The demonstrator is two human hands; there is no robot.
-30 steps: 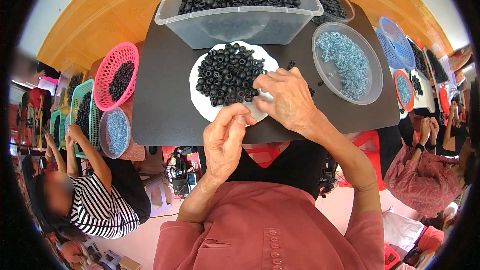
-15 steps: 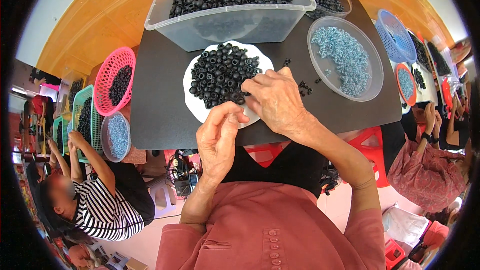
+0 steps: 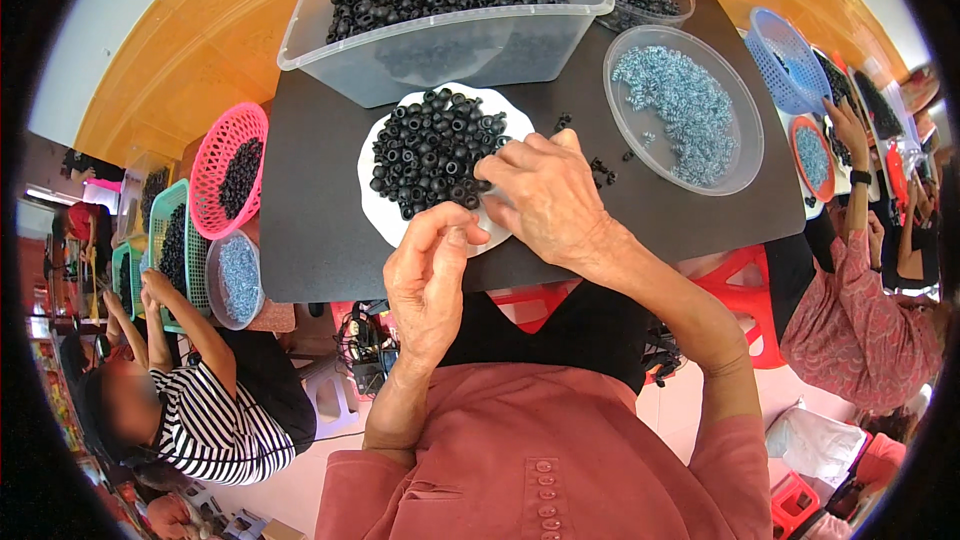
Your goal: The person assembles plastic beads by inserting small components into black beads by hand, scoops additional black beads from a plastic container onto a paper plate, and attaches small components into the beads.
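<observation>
A white scalloped plate [image 3: 376, 208] holds a heap of small black round pieces with holes [image 3: 430, 150]. My left hand [image 3: 430, 275] is at the plate's near edge, its thumb and forefinger curled into a pinch. My right hand [image 3: 550, 202] lies over the plate's right side, fingers bent and closed, their tips beside the black pieces. Whatever is between the fingers of either hand is too small or hidden to name. Several tiny dark pieces [image 3: 600, 172] lie loose on the table, right of my right hand.
Behind the plate stands a large clear bin [image 3: 450, 48] of black pieces. A round clear tray [image 3: 738, 165] of translucent blue pieces is on the dark table [image 3: 320, 230], with a clear tub [image 3: 690, 8] beyond it. Co-workers sit left and right, beside a pink basket [image 3: 205, 160] and blue basket [image 3: 775, 40].
The view has shifted slightly. My hands keep nearly the same pose at the plate. On the right, a co-worker's hand has moved up toward the blue basket.
</observation>
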